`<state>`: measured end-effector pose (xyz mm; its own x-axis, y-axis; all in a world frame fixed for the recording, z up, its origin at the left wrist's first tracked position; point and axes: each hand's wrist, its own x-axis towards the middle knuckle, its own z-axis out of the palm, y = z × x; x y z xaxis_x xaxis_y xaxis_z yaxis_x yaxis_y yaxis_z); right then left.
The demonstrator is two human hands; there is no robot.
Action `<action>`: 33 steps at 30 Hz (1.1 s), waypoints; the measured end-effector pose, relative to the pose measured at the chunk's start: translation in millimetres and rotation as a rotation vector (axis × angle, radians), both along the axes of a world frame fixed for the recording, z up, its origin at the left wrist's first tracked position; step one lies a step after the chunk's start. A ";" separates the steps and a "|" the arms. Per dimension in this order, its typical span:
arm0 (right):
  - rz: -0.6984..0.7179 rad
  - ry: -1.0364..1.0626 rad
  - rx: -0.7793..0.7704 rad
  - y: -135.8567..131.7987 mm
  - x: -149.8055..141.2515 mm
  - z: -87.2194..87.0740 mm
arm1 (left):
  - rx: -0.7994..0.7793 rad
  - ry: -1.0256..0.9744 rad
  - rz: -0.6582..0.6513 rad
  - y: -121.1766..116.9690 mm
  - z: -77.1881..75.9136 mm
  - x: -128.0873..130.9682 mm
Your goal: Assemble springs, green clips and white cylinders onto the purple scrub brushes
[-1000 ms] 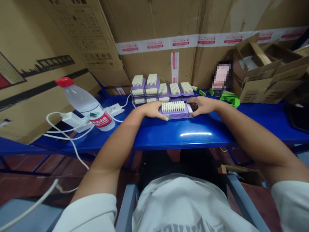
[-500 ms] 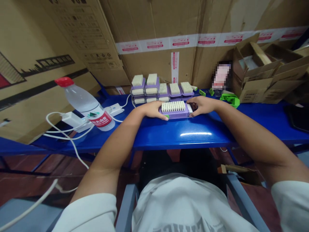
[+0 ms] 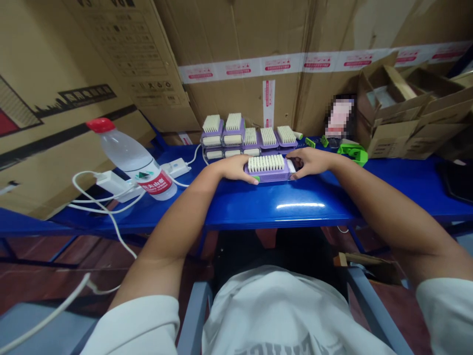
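Between my two hands is a purple block-shaped device with rows of cream-coloured bristle-like teeth on top. My left hand grips its left end, the thumb lying along the front near a small green part. On the other side, my right hand holds the right end, where a white piece shows by the fingers. The far fingers of both hands are partly hidden. Just behind stand several similar purple devices with cream teeth, some stacked.
At left, a red-capped bottle stands beside white power adapters and looping cables. Green plastic parts and a phone are at back right, next to open cardboard boxes. Large cardboard sheets rise behind the blue table.
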<state>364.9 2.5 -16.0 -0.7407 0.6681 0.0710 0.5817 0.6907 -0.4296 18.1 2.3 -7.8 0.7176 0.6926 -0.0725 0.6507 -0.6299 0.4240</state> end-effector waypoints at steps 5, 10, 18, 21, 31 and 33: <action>0.014 0.014 0.017 -0.4 -0.3 0.3 | -0.005 -0.011 -0.004 -0.2 0.1 0.3; -0.027 -0.038 -0.015 -0.2 -0.6 1.1 | -0.001 -0.022 -0.013 1.2 -1.5 -0.4; -0.008 -0.008 0.008 -2.7 -1.1 3.0 | 0.005 -0.009 0.011 0.9 -1.6 -0.3; -0.002 -0.010 -0.002 0.2 1.0 0.6 | 0.002 -0.013 0.002 0.0 -1.1 0.0; -0.035 -0.034 -0.013 -2.3 -1.2 3.4 | -0.007 -0.017 0.008 0.8 -1.8 0.0; -0.041 -0.037 -0.020 -2.8 -1.8 4.1 | -0.012 -0.014 0.010 0.2 -1.1 0.3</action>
<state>363.1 -0.4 -12.0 -0.7145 0.6990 0.0306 0.6251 0.6574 -0.4208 18.3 2.4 -8.9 0.7118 0.6988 -0.0706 0.6507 -0.6183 0.4407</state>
